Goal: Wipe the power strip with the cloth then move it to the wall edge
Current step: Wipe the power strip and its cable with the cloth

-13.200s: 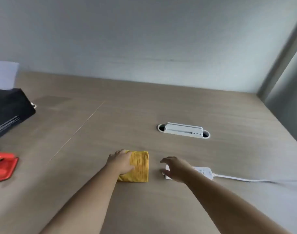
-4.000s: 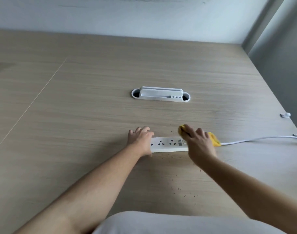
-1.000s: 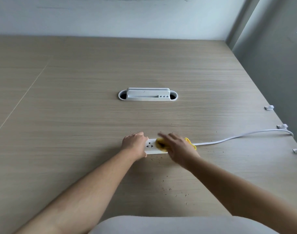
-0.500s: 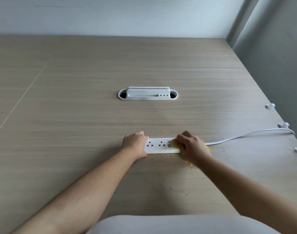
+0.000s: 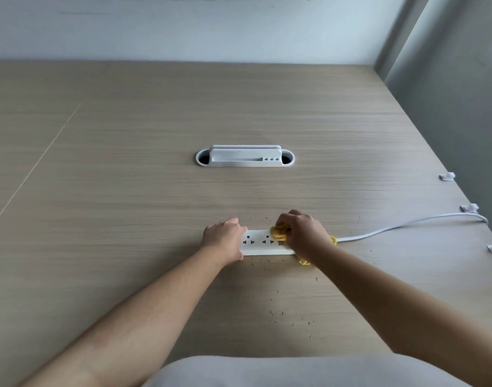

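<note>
Wood-grain table [image 5: 127, 191]: pale laminate, running back to a light wall [image 5: 183, 29], with a grey wall along its right side.
Power strip [image 5: 263, 243]: white, lying flat and crosswise near the front middle of the table, well apart from both walls.
Left hand [image 5: 223, 241]: its grip is curled over the strip's left end, pressing it onto the table.
Right hand [image 5: 303, 234]: its grip is closed around the bunched cloth, set on the strip's right half.
Cloth [image 5: 278, 233]: yellow, crumpled, touching the strip's top; small bits of it show at the wrist and below the hand.
Cord [image 5: 406, 226]: white, curving from the strip's right end toward the table's right edge.
Cable port [image 5: 244, 157]: white oval insert farther back on the table.
Crumbs [image 5: 281, 311]: dark specks scattered in front of the strip.
Clips [image 5: 469, 208]: small white ones along the right edge.
</note>
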The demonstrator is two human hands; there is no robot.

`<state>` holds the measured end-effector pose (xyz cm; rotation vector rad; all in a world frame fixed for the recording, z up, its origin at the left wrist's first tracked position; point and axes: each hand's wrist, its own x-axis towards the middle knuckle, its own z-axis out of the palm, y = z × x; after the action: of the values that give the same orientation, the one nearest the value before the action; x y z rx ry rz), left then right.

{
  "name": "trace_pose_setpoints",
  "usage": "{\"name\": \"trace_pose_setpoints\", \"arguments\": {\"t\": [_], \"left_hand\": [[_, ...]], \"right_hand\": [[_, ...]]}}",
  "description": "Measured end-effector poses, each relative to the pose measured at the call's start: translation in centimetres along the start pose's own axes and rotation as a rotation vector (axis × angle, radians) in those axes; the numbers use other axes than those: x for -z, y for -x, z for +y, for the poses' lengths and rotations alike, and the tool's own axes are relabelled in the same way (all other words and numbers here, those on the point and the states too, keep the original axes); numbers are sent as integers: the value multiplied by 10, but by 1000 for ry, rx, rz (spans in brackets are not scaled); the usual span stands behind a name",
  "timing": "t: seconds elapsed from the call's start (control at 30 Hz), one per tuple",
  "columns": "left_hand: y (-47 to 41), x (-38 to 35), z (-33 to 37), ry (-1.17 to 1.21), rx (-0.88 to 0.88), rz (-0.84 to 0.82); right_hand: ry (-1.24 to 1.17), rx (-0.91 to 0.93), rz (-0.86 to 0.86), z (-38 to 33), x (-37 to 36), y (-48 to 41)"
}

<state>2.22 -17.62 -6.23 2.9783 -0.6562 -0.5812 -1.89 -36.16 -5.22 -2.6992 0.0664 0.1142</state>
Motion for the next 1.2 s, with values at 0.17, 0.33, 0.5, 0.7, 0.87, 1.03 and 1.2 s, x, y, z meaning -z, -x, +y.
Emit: {"name": "trace_pose_setpoints", "arguments": {"t": [0.17, 0.33, 0.5, 0.7, 0.87, 1.03, 1.2], "left_hand": [[2, -2, -2, 4, -8, 16], [-1, 0, -3, 33, -2, 3], [1, 0, -3, 94, 1, -1], [11, -6, -33, 297, 65, 43], [14, -14, -44, 424, 59, 72], [11, -15, -45, 414, 68, 79], [12, -19, -46, 461, 111, 126]], "right_hand": [[-99, 152, -101, -6, -11, 19], [-151, -397, 42, 36, 28, -3], [-201, -64, -57, -15, 6, -1], [-109, 30, -63, 5, -6, 16], [-66, -48, 64, 16, -10, 16], [-26, -75, 66, -32, -33, -7], [-29, 273, -112, -70, -57, -5]]}}
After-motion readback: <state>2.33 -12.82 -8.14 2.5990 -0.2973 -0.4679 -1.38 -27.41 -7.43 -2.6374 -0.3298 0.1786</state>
